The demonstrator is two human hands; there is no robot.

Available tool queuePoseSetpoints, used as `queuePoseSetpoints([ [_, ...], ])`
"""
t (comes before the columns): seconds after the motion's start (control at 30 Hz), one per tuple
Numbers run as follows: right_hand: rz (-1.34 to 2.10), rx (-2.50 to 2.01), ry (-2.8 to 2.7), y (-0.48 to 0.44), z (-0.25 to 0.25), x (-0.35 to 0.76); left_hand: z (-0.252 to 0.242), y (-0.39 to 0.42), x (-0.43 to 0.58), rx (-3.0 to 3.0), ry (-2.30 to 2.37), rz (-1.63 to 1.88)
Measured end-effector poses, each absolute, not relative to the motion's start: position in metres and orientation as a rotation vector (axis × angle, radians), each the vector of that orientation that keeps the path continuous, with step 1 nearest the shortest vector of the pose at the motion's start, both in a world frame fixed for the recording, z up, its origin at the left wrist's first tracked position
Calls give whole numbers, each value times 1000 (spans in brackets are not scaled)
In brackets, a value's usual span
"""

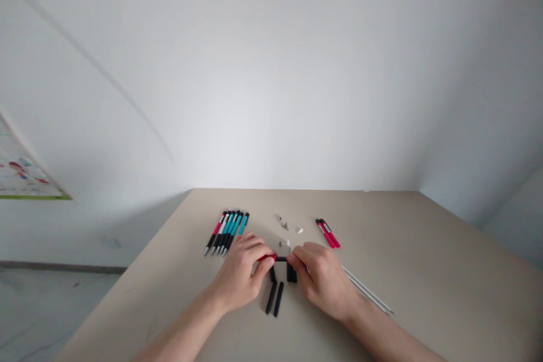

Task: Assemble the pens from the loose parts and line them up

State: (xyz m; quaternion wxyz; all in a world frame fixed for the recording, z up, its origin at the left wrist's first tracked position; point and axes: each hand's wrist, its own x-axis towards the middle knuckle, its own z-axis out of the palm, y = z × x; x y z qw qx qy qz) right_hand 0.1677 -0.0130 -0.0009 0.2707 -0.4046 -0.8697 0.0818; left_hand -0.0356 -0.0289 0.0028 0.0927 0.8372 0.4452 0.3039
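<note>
Between my two hands is a pen part with a red barrel (267,258) and a black section (281,259). My left hand (246,268) pinches the red end. The fingers of my right hand (318,277) are closed on the black end. Several loose black tubes (279,299) lie on the table below and between my hands. Small metal and white pieces (285,226) are scattered just beyond my hands.
On the beige table (178,294), a row of several pens (227,232) in red, white and teal lies at the back left. Two red and black barrels (328,233) rest at the right. Thin pale rods (368,291) lie beside my right forearm. A wall stands behind.
</note>
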Motion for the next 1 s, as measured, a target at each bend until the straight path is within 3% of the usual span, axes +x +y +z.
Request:
queuePoseSetpoints([
  [0.43,358,-1082,-2140,-1,-2,163,-9,-23,-38,2247,1475,1054],
  [1.0,292,-906,-2354,7,-11,159,-11,-22,-37,2011,1614,1012],
])
